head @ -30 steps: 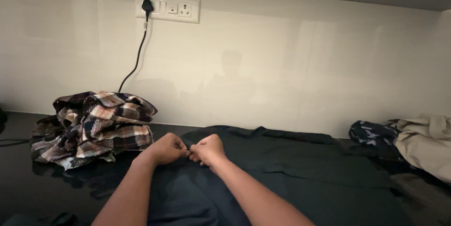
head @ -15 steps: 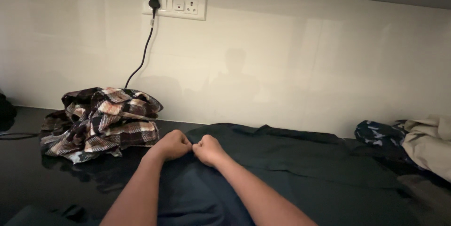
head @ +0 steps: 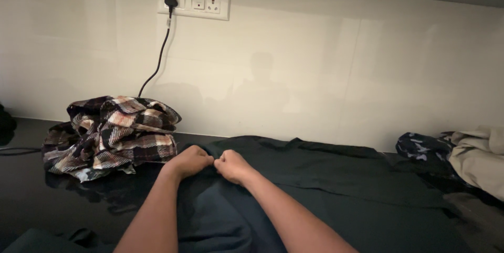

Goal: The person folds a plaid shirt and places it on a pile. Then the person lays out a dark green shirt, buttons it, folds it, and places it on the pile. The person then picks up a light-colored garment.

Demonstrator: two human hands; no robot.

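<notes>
Here, a dark garment (head: 325,179) covers the glossy black counter (head: 31,195) below a pale wall (head: 315,74).

- A dark green garment (head: 325,179) lies spread flat across the black table (head: 31,200), reaching from the middle toward the right.
- Its far edge runs close along the wall, with a small raised fold there.
- Its near left part is bunched into soft folds, pinched at one spot.
</notes>
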